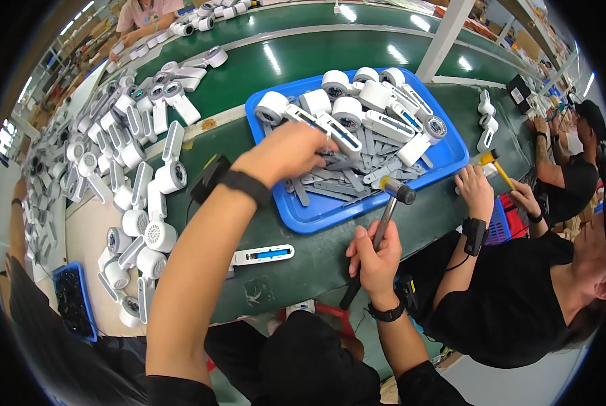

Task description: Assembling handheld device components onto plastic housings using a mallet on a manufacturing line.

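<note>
My left hand (286,154) reaches into the blue tray (303,222). Its fingers are curled together at the pile of grey plastic strips (350,177); what they pinch, if anything, is hidden. My right hand (377,256) grips a hammer (388,220) by its handle, the head up beside the tray's near rim. White handheld fans (348,111) lie heaped in the tray's far half, several with open handles. Between my forearms, one fan's handle (265,254) rests on the green table, its slot showing a blue battery.
Many white and grey fans (137,183) are heaped at the left. A small blue basket (74,301) of dark parts stands at the lower left. To my right a co-worker (499,291) holds a yellow hammer (500,169). A white post (445,40) rises behind the tray.
</note>
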Tool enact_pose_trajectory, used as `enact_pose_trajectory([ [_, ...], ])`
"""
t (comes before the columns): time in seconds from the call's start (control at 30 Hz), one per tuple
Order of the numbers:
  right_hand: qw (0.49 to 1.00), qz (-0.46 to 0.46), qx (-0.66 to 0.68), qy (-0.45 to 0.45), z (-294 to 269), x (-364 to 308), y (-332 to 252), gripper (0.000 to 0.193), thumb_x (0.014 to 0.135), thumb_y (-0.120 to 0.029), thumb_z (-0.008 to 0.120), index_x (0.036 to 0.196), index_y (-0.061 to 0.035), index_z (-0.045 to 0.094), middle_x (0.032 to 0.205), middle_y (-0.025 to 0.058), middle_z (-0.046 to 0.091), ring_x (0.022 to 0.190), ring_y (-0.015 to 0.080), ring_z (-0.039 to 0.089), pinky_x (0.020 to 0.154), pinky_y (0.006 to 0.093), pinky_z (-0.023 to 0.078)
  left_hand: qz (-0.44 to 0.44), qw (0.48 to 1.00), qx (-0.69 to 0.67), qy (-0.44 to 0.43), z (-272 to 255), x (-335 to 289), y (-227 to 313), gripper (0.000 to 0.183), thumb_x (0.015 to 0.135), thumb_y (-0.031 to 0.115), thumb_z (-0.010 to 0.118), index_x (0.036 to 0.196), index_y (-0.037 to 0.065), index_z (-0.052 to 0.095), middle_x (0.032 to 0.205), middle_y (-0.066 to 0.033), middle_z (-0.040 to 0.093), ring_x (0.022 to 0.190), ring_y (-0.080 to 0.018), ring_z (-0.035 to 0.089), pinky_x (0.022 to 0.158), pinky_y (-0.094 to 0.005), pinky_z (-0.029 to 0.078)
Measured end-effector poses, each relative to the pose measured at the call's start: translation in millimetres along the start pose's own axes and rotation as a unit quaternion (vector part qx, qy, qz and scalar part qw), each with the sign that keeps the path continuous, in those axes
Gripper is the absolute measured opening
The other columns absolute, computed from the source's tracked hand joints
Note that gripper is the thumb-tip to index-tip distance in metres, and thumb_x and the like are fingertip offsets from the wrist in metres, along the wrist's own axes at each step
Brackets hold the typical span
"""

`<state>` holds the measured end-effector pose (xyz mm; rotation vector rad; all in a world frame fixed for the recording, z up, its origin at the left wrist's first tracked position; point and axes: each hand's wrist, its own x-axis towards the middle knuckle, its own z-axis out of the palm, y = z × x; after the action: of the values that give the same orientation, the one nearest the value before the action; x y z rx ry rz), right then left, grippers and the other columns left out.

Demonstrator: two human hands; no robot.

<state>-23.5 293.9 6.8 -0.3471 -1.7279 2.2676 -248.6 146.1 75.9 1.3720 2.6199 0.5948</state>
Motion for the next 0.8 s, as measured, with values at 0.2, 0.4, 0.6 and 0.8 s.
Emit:
enact_pose_trajectory([
  [0.2, 1.000, -0.004, 0.000, 0.003, 0, 0, 2, 0.019, 0.103, -0.007, 0.061, 0.098, -0.0056, 0.043, 0.067, 0.0121, 0.061, 0.037, 0.0120, 0.047, 0.034, 0.0240, 0.035, -0.070, 0.994, -0.069, -0.046, -22, 34, -2, 0.042, 0.086, 0.019, 0.080, 0.128, 0.015, 0.074, 0.100, -0.0133, 0.077, 0.090, -0.0272, 0.071, 0.082, -0.0389, 0.054],
  [0.4, 1.000, -0.004, -0.001, -0.001, -1, 0, 1, 0.019, 0.102, -0.007, 0.061, 0.098, -0.0054, 0.043, 0.067, 0.0122, 0.061, 0.037, 0.0121, 0.047, 0.034, 0.0240, 0.035, -0.090, 0.980, -0.170, -0.051, -33, 32, -8, 0.045, 0.091, 0.013, 0.074, 0.136, 0.016, 0.069, 0.090, -0.0055, 0.073, 0.083, -0.0172, 0.066, 0.076, -0.0348, 0.052],
  [0.6, 1.000, -0.003, 0.001, -0.001, 1, 0, 0, 0.019, 0.102, -0.007, 0.061, 0.097, -0.0057, 0.043, 0.067, 0.0120, 0.061, 0.037, 0.0119, 0.047, 0.034, 0.0238, 0.035, -0.135, 0.953, -0.266, -0.053, -31, 25, -14, 0.051, 0.095, 0.011, 0.070, 0.145, 0.017, 0.062, 0.097, -0.0042, 0.071, 0.088, -0.0123, 0.065, 0.074, -0.0322, 0.054],
  [0.8, 1.000, 0.001, -0.006, -0.002, 2, 0, -1, 0.019, 0.102, -0.007, 0.061, 0.097, -0.0058, 0.043, 0.067, 0.0120, 0.061, 0.037, 0.0117, 0.047, 0.035, 0.0239, 0.036, -0.132, 0.946, -0.293, -0.037, -29, 18, 8, 0.053, 0.096, 0.012, 0.069, 0.148, 0.017, 0.059, 0.112, -0.0089, 0.074, 0.090, -0.0156, 0.069, 0.072, -0.0325, 0.059],
])
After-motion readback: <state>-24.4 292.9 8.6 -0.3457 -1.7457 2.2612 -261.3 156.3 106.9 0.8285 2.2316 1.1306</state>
